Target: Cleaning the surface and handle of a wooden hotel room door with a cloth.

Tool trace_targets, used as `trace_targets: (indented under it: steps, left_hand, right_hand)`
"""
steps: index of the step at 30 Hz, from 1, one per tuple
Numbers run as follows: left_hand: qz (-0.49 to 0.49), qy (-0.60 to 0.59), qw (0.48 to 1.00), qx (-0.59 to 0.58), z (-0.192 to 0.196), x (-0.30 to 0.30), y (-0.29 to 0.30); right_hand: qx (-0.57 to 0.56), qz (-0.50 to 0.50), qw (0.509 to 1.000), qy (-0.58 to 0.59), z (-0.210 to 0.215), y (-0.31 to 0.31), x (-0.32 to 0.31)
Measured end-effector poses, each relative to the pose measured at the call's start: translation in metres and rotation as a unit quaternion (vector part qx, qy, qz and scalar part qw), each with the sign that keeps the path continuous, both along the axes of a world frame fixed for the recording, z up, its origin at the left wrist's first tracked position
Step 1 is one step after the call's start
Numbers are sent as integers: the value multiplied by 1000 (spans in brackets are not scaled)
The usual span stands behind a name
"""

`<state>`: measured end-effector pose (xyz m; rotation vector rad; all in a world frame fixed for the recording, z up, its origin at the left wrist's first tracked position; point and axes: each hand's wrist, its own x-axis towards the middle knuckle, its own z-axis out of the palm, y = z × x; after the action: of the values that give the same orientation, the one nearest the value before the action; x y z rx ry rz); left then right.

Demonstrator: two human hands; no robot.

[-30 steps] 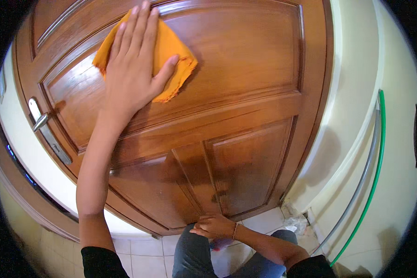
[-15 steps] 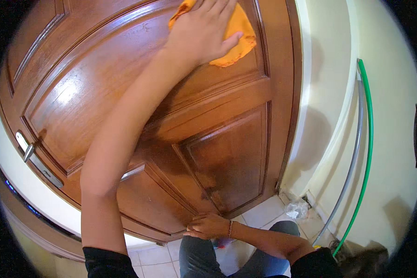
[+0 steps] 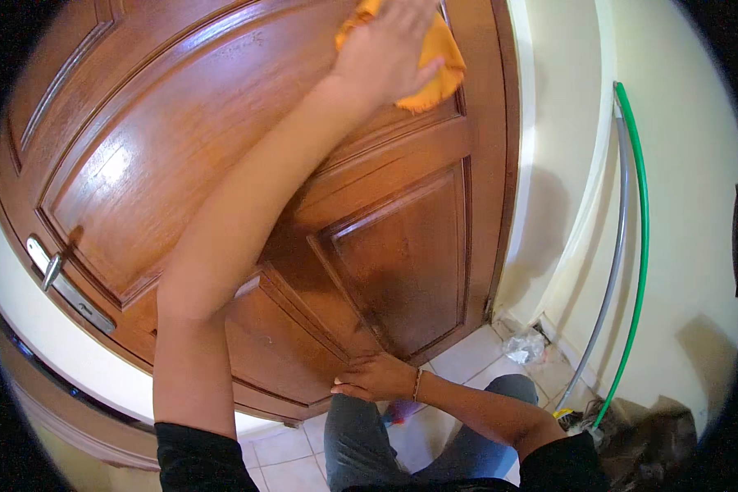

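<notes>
Fingers of the left hand lie spread flat on an orange cloth, pressing it against the upper panel of the wooden door. Right hand rests low by the door's bottom edge, fingers loosely together, holding nothing, above the tiled floor.

- The person is wearing a black top with short sleeves, leaving both forearms bare.
- The right hand is wearing a thin bracelet at the wrist.
- The left hand is wearing nothing.
- Grey-blue trousers are covering the legs below the bracelet.
</notes>
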<state>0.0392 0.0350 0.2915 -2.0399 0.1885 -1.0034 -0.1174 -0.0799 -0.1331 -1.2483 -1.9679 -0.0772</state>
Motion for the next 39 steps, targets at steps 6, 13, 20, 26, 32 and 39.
trace_targets:
  steps: [6, 13, 20, 26, 32, 39]
  left_hand:
    - [-129, -15, 991, -44, -43, 14, 9]
    - [-162, -10, 986, -38, 1, 7, 9]
    - [-53, -33, 998, 6, -21, -1, 4]
    - [-102, -1, 994, -30, -2, -16, 23]
    - [-76, -59, 993, 63, -23, -27, 29]
    - [-132, -46, 990, 16, 16, -58, 45]
  right_hand:
    - [-76, -9, 997, -14, 7, -7, -10]
    - [-76, -69, 994, -40, 5, -11, -12]
    - [-35, -90, 995, -29, -1, -16, -16]
    - [-81, -98, 991, -50, 12, -25, -20]
    - [-69, -120, 989, -57, 16, -23, -23]
    - [-52, -89, 993, -51, 11, -13, -30]
